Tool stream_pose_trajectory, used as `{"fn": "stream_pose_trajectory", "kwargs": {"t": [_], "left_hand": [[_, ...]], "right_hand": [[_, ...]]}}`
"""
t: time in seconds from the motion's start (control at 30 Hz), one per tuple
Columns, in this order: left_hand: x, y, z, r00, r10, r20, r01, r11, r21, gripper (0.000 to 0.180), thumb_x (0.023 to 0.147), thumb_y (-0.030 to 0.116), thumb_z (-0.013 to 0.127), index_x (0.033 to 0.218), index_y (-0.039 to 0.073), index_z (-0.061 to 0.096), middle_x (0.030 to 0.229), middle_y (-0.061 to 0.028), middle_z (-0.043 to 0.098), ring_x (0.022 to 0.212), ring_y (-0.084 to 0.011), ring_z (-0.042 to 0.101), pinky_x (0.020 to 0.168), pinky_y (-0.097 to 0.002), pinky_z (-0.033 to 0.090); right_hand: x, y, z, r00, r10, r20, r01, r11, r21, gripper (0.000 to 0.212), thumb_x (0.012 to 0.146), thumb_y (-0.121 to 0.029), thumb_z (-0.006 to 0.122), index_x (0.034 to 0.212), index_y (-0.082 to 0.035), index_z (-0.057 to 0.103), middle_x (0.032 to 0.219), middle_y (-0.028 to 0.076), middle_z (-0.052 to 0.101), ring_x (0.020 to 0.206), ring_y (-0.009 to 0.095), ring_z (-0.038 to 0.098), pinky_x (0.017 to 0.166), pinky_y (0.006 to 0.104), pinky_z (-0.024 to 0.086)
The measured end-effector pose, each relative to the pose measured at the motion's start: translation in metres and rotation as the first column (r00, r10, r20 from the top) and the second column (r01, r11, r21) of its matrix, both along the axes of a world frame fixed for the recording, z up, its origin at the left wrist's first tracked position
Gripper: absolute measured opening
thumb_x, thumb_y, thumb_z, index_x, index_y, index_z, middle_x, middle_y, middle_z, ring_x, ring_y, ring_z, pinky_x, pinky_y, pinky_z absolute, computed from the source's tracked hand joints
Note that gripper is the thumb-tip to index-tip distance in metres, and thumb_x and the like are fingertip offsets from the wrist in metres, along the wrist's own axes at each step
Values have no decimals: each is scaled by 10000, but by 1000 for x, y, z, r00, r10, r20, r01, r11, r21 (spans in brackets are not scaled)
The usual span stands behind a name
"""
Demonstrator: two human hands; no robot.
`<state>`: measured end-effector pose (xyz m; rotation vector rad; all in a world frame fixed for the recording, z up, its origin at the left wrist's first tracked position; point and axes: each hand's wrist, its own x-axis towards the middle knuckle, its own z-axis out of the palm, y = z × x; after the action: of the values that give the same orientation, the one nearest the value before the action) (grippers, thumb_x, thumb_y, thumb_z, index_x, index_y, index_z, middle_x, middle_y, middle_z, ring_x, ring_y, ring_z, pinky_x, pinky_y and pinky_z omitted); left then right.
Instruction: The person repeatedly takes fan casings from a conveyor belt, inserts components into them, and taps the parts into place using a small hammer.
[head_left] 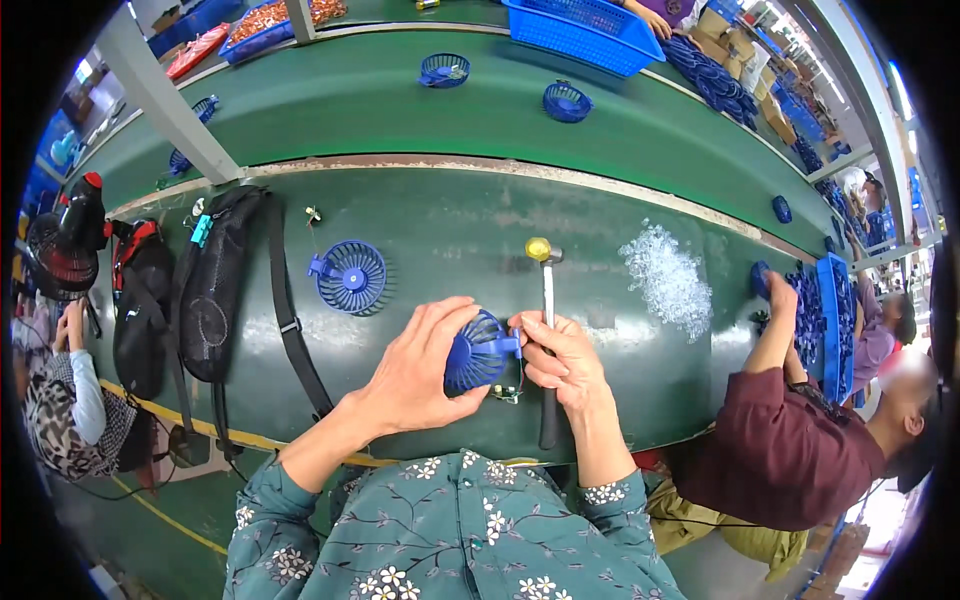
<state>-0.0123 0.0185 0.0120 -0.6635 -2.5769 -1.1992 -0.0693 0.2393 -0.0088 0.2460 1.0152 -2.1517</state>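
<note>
Blue fan housing (474, 357) held w/ L fingers (437, 322) curved round it, R fingers (543, 335) pinched on its side tab (510, 345).

The left forearm (325, 440) is slanting up and rightward at lower centre-left; the left hand (425, 368) is cupping near mid-frame, thumb opposing the fingers. The right hand (565, 365) is pinching just right of centre, the right forearm (602, 445) standing near-upright below.
</note>
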Motion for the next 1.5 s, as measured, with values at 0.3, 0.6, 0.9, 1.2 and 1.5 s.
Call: {"fn": "stream_pose_trajectory", "kwargs": {"t": [0.3, 0.6, 0.9, 1.2, 1.5], "left_hand": [[0, 2, -4, 996, -17, 92, 12, 998, 60, 802, 663, 176, 817, 1326, 12, 398, 1300, -211, 477, 1177, -387, 511, 978, -442, 450], [-3, 1, -5, 955, 25, 295, -52, 995, 85, 783, 710, 271, 800, 1335, 19, 402, 1270, -201, 489, 1171, -365, 529, 980, -424, 456], [-64, -20, 29, 857, 120, 500, -134, 991, -7, 585, 743, 355, 797, 1140, 10, 540, 932, -157, 641, 881, -279, 645, 774, -383, 508], [-76, -80, 32, 908, 352, -229, -416, 679, -605, 239, 816, 208, 685, 887, 14, 565, 907, -142, 582, 865, -324, 572, 747, -428, 417], [-9, -58, -3, 969, 244, 20, -215, 887, -409, 194, 790, 192, 708, 774, 33, 598, 727, -108, 614, 702, -306, 615, 667, -431, 456]], "right_hand": [[6, -6, -3, 1000, -24, 0, 24, 999, -23, 202, 966, -148, 599, 1015, 45, 636, 563, -15, 506, 328, 10, 278, 288, 186, 256], [10, -12, 12, 992, -40, -119, 60, 984, 169, 220, 946, -109, 622, 1101, 46, 648, 672, 27, 597, 369, 14, 322, 331, 193, 243], [2, -19, 14, 914, -205, -351, 331, 877, 348, 220, 908, -76, 683, 1095, 37, 657, 658, 7, 593, 387, 25, 357, 345, 215, 248], [5, -13, 9, 899, -222, -377, 374, 837, 399, 173, 942, -98, 641, 1067, 20, 655, 790, 81, 665, 385, 26, 364, 333, 211, 264], [17, -41, 6, 971, 66, -229, 42, 897, 439, 236, 955, -148, 626, 1091, 44, 639, 768, 105, 678, 373, 26, 356, 321, 210, 263]]}}
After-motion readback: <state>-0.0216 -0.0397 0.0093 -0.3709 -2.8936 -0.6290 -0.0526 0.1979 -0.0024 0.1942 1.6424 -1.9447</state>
